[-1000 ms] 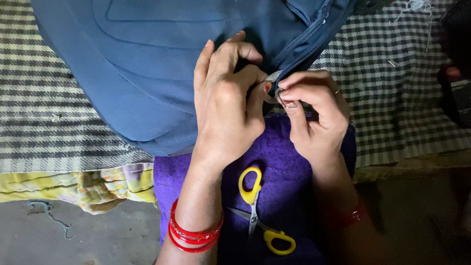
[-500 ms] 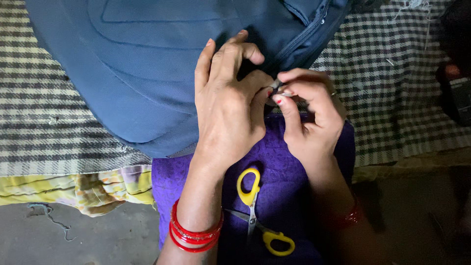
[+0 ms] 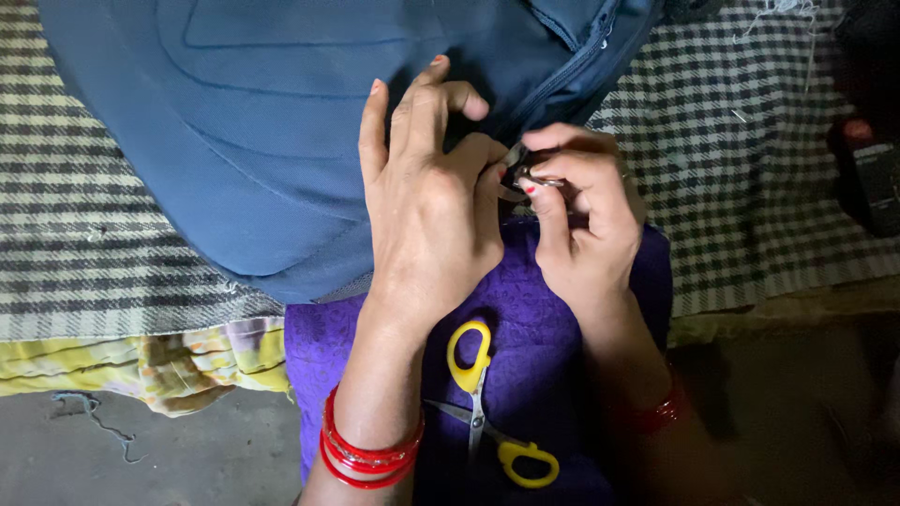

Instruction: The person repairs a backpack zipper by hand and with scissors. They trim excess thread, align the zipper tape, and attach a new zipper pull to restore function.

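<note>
A large blue bag [image 3: 253,141] lies on a black-and-white checked cloth, its zipper [image 3: 572,70] running down toward my hands. My left hand [image 3: 431,206] rests on the bag's lower edge, thumb and forefinger pinching the fabric by the zipper end. My right hand [image 3: 581,225] pinches a small metal zipper slider [image 3: 527,169] against that same edge. Both wrists wear red bangles [image 3: 370,450]. Yellow-handled scissors [image 3: 483,403] lie open on my purple-clothed lap [image 3: 553,375] below the hands.
The checked cloth [image 3: 750,169] covers the surface under the bag. A yellow patterned cloth [image 3: 141,361] hangs at its front edge. A dark object [image 3: 872,169] sits at the far right. Grey floor [image 3: 141,450] shows at lower left.
Both hands have shifted slightly up and together at the zipper end; the right fingers have closed tighter on the slider. The scissors have not moved.
</note>
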